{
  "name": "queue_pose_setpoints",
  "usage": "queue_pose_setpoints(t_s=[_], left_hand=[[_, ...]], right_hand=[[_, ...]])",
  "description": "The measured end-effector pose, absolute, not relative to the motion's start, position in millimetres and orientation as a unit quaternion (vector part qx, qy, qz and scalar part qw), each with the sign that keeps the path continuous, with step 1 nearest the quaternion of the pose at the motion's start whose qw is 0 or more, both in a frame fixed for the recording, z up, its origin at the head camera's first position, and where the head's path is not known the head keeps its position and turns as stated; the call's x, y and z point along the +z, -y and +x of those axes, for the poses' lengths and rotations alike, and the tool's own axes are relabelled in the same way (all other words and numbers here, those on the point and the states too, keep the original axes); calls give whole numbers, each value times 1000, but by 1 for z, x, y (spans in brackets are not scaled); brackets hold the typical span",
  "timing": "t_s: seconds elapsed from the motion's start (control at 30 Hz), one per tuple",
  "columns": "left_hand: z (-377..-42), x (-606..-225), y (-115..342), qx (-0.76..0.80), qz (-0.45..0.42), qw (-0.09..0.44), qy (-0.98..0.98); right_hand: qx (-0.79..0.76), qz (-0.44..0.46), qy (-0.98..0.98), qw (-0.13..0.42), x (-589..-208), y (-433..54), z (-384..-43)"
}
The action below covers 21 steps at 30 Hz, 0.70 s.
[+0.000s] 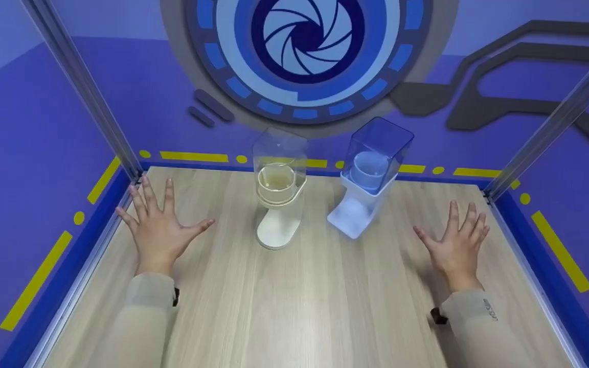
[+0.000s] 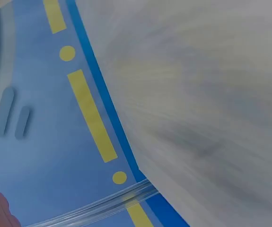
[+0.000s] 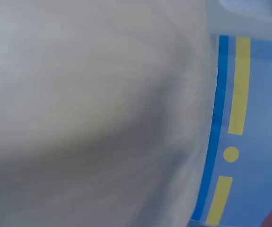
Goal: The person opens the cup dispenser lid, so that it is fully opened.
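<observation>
In the head view two stands hold clear tops near the back of the wooden table. The cream stand has a rounded base and a round cup inside its clear top. Right of it, the pale blue-white stand carries a blue cup within an angular clear top. My left hand is spread wide to the left of the cream stand, with nothing in it. Over on the right, my right hand also has spread fingers and holds nothing. Both hands are apart from the stands.
Blue-purple panels with yellow markings enclose the wooden table at the back and sides. Metal posts rise at the left and right back corners. Blurred pale surfaces fill much of both wrist views.
</observation>
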<state>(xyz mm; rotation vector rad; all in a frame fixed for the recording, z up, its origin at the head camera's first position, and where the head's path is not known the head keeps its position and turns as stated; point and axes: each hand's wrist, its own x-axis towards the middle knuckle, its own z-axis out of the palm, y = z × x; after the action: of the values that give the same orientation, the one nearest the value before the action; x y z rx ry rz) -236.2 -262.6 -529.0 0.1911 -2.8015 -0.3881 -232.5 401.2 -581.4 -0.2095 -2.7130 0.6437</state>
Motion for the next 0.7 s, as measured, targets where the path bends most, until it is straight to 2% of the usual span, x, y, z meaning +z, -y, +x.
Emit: queue_pose_setpoints(t_s=[0.33, 0.57, 0.7], left_hand=[[-225, -533, 247, -255, 45, 201, 945], [-222, -525, 233, -413, 3, 217, 885], [-220, -520, 226, -497, -12, 205, 843]], right_hand=[[324, -74, 916, 223, -597, -359, -219], [412, -17, 852, 324, -595, -321, -215], [445, 33, 823, 351, -593, -297, -219]])
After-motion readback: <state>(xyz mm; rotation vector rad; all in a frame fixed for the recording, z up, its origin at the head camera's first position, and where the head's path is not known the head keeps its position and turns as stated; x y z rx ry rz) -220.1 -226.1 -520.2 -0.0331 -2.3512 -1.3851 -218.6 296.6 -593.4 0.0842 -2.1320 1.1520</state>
